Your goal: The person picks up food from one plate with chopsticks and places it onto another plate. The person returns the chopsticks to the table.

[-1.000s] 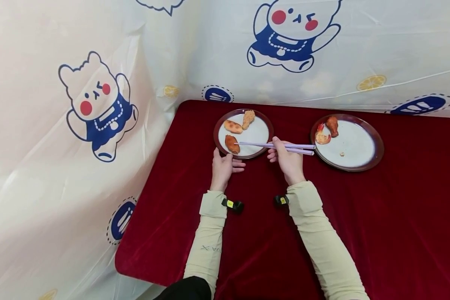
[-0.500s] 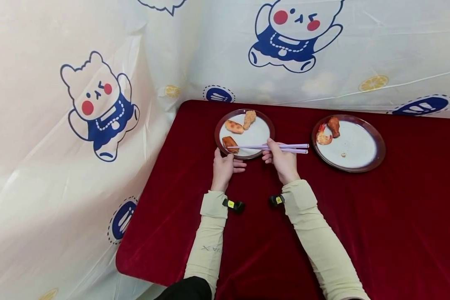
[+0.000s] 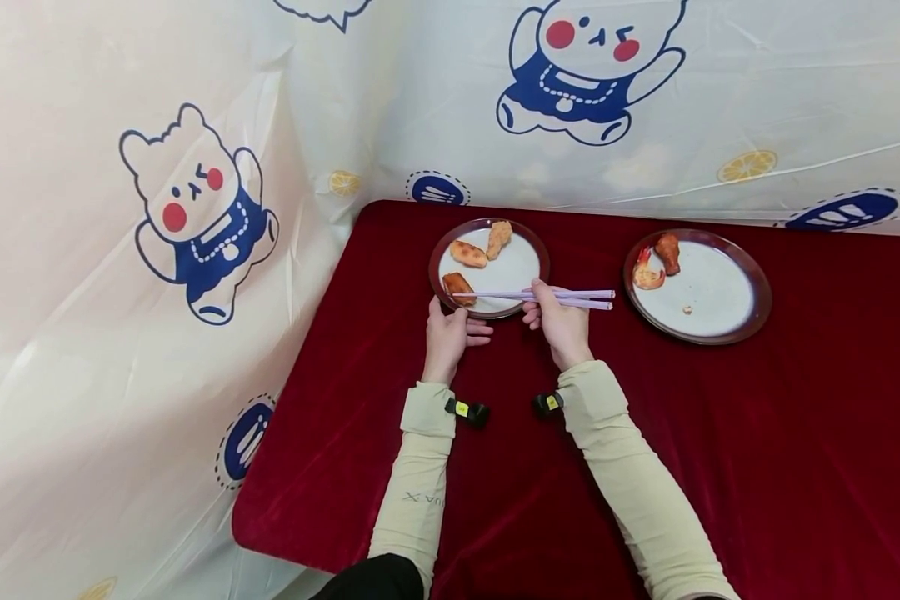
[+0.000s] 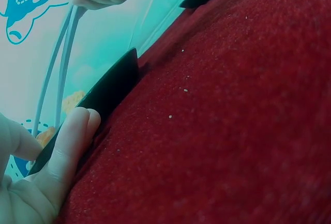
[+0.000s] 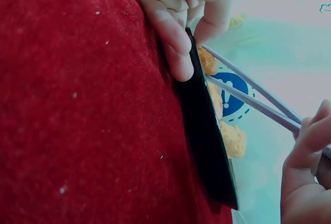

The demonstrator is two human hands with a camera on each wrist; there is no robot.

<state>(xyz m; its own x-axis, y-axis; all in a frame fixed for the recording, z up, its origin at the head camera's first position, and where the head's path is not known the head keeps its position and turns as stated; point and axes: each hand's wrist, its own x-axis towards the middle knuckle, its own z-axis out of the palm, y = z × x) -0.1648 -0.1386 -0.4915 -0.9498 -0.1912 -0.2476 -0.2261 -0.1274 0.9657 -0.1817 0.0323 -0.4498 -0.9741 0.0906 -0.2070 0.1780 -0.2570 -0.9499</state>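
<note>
We see a pale backdrop [image 3: 420, 92] with blue-and-white cartoon figures along the left and far sides, and before it a table [image 3: 757, 458] under dark red cloth. Two light sleeves [image 3: 645, 475] reach in from the near side. On the table's far part we find the right plate [image 3: 712, 287] and, well apart from it, the left plate [image 3: 521, 271], both white with brown rims.

At the left plate's near left edge, the left hand [image 3: 446, 340] pinches the rim, with digits on both sides of it. The right hand [image 3: 564, 329], near that plate's right edge, has its fingers curled round a pair of lilac chopsticks [image 3: 591, 294]. Their tips stand slightly apart about the brown piece [image 3: 460, 286] at the left plate's near left; we cannot tell whether both touch it.

Farther back on that plate we see a golden oval piece [image 3: 468, 253] and a pale drumstick [image 3: 498, 237] just right of it. The right plate bears a dark drumstick [image 3: 668, 252] and a shrimp [image 3: 647, 273] at its far left, and a tiny crumb [image 3: 687, 309] nearer us.
</note>
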